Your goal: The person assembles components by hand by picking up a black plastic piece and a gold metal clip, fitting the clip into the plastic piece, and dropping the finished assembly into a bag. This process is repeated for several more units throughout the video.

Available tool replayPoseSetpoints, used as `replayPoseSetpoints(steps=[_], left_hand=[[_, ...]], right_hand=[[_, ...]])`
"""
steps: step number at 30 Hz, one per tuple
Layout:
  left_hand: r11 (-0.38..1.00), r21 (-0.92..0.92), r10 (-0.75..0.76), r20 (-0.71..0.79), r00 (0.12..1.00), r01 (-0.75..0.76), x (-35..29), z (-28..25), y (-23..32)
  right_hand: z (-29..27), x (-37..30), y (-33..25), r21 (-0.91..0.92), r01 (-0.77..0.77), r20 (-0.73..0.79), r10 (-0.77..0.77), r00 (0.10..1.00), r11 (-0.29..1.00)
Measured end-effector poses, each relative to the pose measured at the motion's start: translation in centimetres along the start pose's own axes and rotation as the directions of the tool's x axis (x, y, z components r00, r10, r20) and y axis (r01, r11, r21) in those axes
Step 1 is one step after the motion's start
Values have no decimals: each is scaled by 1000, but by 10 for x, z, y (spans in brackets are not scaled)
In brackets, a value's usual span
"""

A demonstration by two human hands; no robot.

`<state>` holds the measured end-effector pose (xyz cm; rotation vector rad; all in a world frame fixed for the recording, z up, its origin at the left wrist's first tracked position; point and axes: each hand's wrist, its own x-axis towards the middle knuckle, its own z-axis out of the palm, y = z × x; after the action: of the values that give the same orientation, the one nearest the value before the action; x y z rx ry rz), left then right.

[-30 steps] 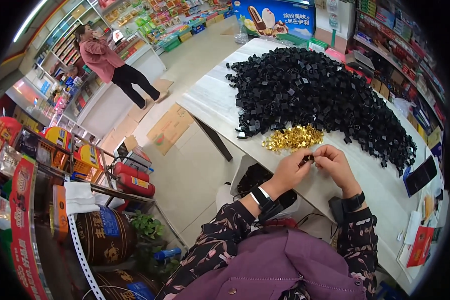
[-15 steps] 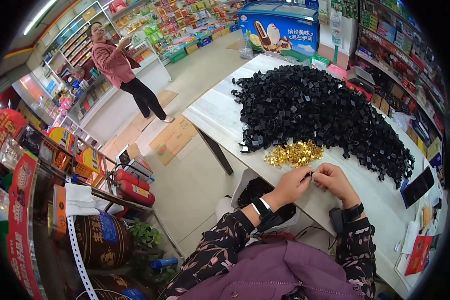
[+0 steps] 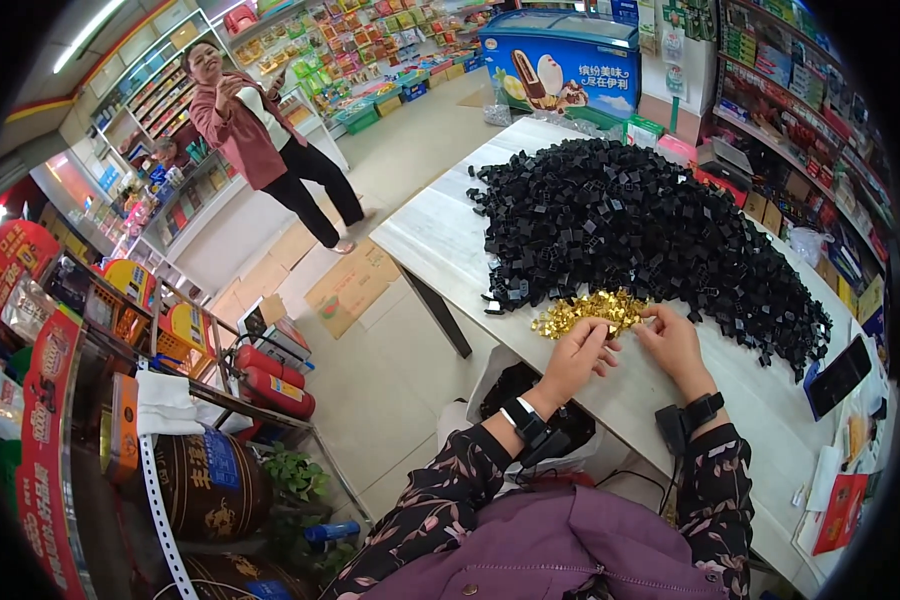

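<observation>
From my head camera I see my left hand (image 3: pixel 573 365) with its fingers (image 3: pixel 602 354) loosely curled over the front edge of the gold pieces (image 3: pixel 582 315), and my right hand (image 3: pixel 675 350) at their right end, thumb and forefinger bent close together; I cannot tell whether either one grips anything. The gold pieces lie in a small loose heap on the white worktop (image 3: pixel 435 215), right against the near side of a far bigger pile of black pieces (image 3: pixel 630 225), which spreads across the worktop toward the right. Below the near edge, to the left of my forearms, stands a white bin (image 3: pixel 491 368) with dark stuff in it, too shadowed for me to make out. A phone (image 3: pixel 838 378) leans at the right end, just past the black pieces. Down at my left are a big brown jar (image 3: pixel 215 490), its contents hidden from me, and two red fire extinguishers (image 3: pixel 278 391); orange baskets (image 3: pixel 110 318) sit on the rack above. Beyond the worktop is a blue freezer (image 3: pixel 607 70) with a glassy lid, and I cannot see what it holds. A person in a pink jacket (image 3: pixel 232 130) stands off to the left.
</observation>
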<state>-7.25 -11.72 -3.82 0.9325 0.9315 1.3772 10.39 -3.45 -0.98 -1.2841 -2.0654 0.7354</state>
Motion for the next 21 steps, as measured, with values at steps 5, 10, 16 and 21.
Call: replayPoseSetpoints(steps=[5,10,16,21], left_hand=[[1000,5,8,24,1000,-8,1,0,-2],[999,47,5,54,999,-7,-2,2,0],[992,122,9,65,998,-17,-3,4,0],[994,107,-19,95,995,9,-1,3,-1]], right_hand=[[7,-2,2,-117,53,-63,-61,996,992],[5,-5,-2,-122,40,-67,-49,997,992],[3,-7,-7,-142,83,-66,-93,993,986],[6,-7,3,-166,104,-80,-118,990,981]])
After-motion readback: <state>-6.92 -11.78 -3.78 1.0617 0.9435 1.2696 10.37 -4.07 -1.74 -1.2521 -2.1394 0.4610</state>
